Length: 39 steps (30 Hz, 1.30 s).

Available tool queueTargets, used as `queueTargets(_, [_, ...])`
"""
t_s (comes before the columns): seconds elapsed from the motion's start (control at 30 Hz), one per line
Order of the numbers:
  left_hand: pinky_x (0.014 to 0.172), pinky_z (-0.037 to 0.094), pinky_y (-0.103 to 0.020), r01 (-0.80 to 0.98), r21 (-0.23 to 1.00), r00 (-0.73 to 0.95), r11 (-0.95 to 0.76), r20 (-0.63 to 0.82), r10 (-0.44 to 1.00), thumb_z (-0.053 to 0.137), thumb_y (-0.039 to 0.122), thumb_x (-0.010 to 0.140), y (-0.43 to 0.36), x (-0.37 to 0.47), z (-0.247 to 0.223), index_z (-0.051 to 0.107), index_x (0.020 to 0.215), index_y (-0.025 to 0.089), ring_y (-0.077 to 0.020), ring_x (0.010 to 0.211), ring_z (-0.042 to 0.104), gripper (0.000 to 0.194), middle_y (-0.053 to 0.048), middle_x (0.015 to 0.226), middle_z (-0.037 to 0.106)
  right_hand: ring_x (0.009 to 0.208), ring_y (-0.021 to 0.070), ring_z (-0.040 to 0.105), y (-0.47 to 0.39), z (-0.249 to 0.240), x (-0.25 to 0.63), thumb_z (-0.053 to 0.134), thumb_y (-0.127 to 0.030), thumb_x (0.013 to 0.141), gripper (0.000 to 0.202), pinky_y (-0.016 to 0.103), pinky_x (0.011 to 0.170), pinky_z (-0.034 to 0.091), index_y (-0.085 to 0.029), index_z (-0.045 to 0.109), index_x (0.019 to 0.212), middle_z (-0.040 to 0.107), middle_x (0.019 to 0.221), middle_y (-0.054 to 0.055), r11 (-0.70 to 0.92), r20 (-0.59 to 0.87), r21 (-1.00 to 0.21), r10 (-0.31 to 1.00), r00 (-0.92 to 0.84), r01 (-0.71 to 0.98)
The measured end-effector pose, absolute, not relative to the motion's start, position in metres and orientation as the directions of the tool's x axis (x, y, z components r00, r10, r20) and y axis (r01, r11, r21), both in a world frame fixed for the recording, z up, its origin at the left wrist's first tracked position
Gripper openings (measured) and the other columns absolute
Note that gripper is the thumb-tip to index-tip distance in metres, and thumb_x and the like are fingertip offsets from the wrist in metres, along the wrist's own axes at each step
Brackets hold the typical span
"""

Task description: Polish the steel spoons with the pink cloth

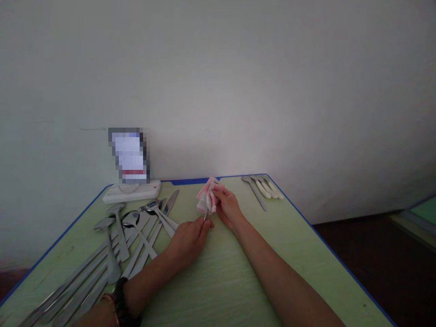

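Note:
Near the far middle of the table, my left hand (192, 238) is closed on the thin metal handle of a utensil (205, 216). A pink and white cloth (208, 196) wraps the utensil's upper end, so its head is hidden. My right hand (229, 208) pinches the cloth from the right side. Several metal spoons (114, 261) and knives (172, 202) lie in a loose pile left of my left hand, some partly behind my left arm. At the far right lie a metal spoon (256, 194) and several utensils with cream handles (264, 189).
The green table (211, 290) has a blue edge and stands against a grey wall (218, 91). A blurred, lit screen (131, 156) stands on a white base (132, 191) at the back left. Dark floor (361, 245) shows on the right.

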<state>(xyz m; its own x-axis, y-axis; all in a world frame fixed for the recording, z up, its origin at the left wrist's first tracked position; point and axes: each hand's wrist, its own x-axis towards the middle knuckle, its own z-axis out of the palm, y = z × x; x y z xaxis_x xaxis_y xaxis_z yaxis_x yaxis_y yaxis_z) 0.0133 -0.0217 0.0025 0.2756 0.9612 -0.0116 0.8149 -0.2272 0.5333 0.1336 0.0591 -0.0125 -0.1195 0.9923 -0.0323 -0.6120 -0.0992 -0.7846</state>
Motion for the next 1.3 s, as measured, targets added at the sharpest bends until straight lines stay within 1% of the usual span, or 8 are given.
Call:
queueTargets(0.13, [0.067,0.039,-0.028,0.82,0.521,0.289,-0.235,-0.023,0.957,0.026,0.032,0.093,-0.023,0.015,0.007,0.059,0.09,0.018,-0.0231,0.075,0.064,0.036,-0.009,0.076,0.067,0.045,0.0055,0.044,0.061,-0.014,0.132,0.057,-0.011,0.061,0.006,0.017,0.045,0.035,-0.016,0.059,0.059,0.055,0.049,-0.007,-0.061,-0.083,-0.802,0.997,0.009,-0.594])
queueTargets(0.23, [0.063,0.037,-0.027,0.769,0.586,0.31,-0.257,0.01,0.951,0.028,0.034,0.092,-0.023,0.014,0.007,0.057,0.089,0.018,-0.0207,0.07,0.061,0.033,-0.006,0.073,0.065,0.043,0.0055,0.043,0.062,-0.016,0.132,0.056,-0.011,0.06,0.006,0.017,0.043,0.034,-0.017,0.057,0.058,0.052,0.047,-0.008,-0.04,-0.097,-0.793,0.993,0.061,-0.608])
queueTargets(0.4, [0.051,0.03,-0.023,0.598,0.774,0.25,-0.208,0.067,0.966,0.032,0.032,0.09,-0.024,0.012,0.003,0.042,0.116,0.016,-0.0151,0.05,0.049,0.033,0.006,0.053,0.048,0.046,0.0071,0.046,0.066,-0.017,0.132,0.054,-0.014,0.061,0.005,0.018,0.045,0.037,-0.018,0.055,0.06,0.053,0.049,-0.008,-0.029,-0.142,-0.753,0.983,0.119,-0.657])
queueTargets(0.53, [0.046,0.026,-0.021,0.463,0.867,0.179,-0.183,0.111,0.978,0.031,0.032,0.09,-0.025,0.012,0.001,0.035,0.118,0.016,-0.0112,0.044,0.037,0.033,0.01,0.052,0.037,0.05,0.0075,0.049,0.069,-0.015,0.134,0.052,-0.014,0.062,0.004,0.018,0.049,0.041,-0.018,0.054,0.062,0.054,0.052,-0.007,-0.047,-0.172,-0.71,0.979,0.108,-0.703])
queueTargets(0.7, [0.046,0.024,-0.02,0.436,0.881,0.188,-0.186,0.113,0.976,0.033,0.034,0.089,-0.024,0.013,0.001,0.037,0.115,0.017,-0.01,0.044,0.034,0.032,0.011,0.051,0.034,0.054,0.0081,0.052,0.067,-0.011,0.135,0.06,-0.019,0.064,0.005,0.019,0.051,0.043,-0.016,0.058,0.068,0.059,0.058,-0.005,-0.106,-0.112,-0.66,0.993,-0.042,-0.744])
queueTargets(0.87, [0.047,0.026,-0.022,0.466,0.865,0.203,-0.187,0.101,0.974,0.031,0.034,0.089,-0.023,0.012,-0.002,0.037,0.12,0.014,-0.0115,0.045,0.038,0.037,0.01,0.051,0.036,0.043,0.0061,0.045,0.062,-0.013,0.134,0.07,-0.035,0.065,0.024,0.019,0.044,0.039,-0.014,0.058,0.065,0.055,0.049,-0.005,-0.101,-0.041,-0.723,0.994,-0.104,-0.683])
queueTargets(1.03, [0.051,0.03,-0.024,0.532,0.823,0.244,-0.198,0.075,0.967,0.03,0.032,0.089,-0.022,0.011,-0.003,0.044,0.119,0.012,-0.0135,0.049,0.044,0.039,0.006,0.054,0.042,0.039,0.007,0.044,0.063,-0.015,0.135,0.074,-0.034,0.063,0.025,0.02,0.04,0.037,-0.015,0.06,0.071,0.055,0.046,-0.006,-0.126,-0.038,-0.74,0.989,-0.146,-0.66])
queueTargets(1.3, [0.051,0.032,-0.023,0.542,0.815,0.27,-0.203,0.06,0.961,0.029,0.032,0.09,-0.021,0.011,-0.002,0.044,0.122,0.011,-0.0137,0.05,0.046,0.04,0.006,0.054,0.044,0.035,0.0079,0.041,0.061,-0.014,0.136,0.069,-0.033,0.067,0.024,0.02,0.039,0.037,-0.018,0.052,0.059,0.047,0.037,-0.007,-0.139,-0.043,-0.757,0.985,-0.164,-0.638])
